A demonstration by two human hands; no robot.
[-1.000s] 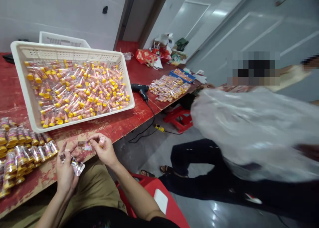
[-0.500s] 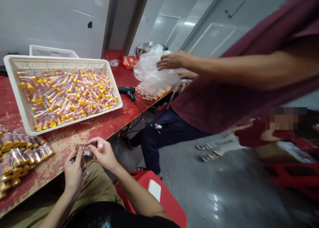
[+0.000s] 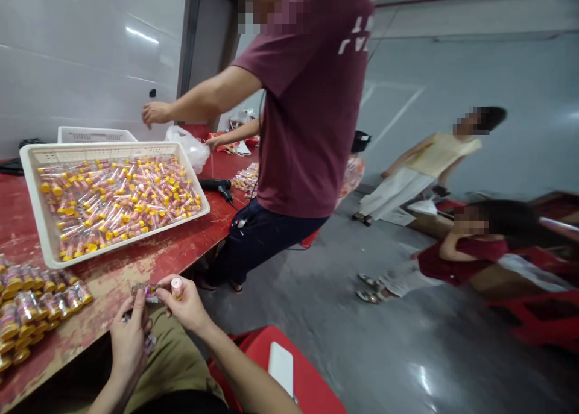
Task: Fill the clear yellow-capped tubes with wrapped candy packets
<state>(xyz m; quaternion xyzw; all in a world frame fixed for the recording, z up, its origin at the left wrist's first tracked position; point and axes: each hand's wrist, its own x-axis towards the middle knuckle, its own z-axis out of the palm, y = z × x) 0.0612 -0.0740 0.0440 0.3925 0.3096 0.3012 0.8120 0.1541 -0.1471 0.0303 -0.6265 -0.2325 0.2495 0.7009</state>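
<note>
Over my lap, my left hand point(image 3: 129, 335) is closed on a small bunch of printed plastic sleeves point(image 3: 148, 294), some of them hanging below the palm. My right hand point(image 3: 187, 308) pinches the edge of the top sleeve between thumb and finger. A small clear tube with pink contents point(image 3: 177, 288) is tucked in that same hand, its end pointing up. In front of my hands stands a white plastic basket point(image 3: 124, 250) of yellow-capped tubes point(image 3: 122, 197). To the left, tubes in printed sleeves point(image 3: 40, 302) are stacked on the worn red table point(image 3: 181, 245).
A co-worker in a maroon shirt point(image 3: 312, 112) stands at the table, one arm stretched above the basket, beside a clear plastic bag point(image 3: 192, 149). A black heat gun point(image 3: 217, 185) lies right of the basket. A red stool point(image 3: 303, 384) carries a white object point(image 3: 281, 366). Other people are further right.
The co-worker has stepped left and upright, bringing the plastic bag down behind the basket and reaching over it. My view has shifted; my hands keep nearly the same hold.
</note>
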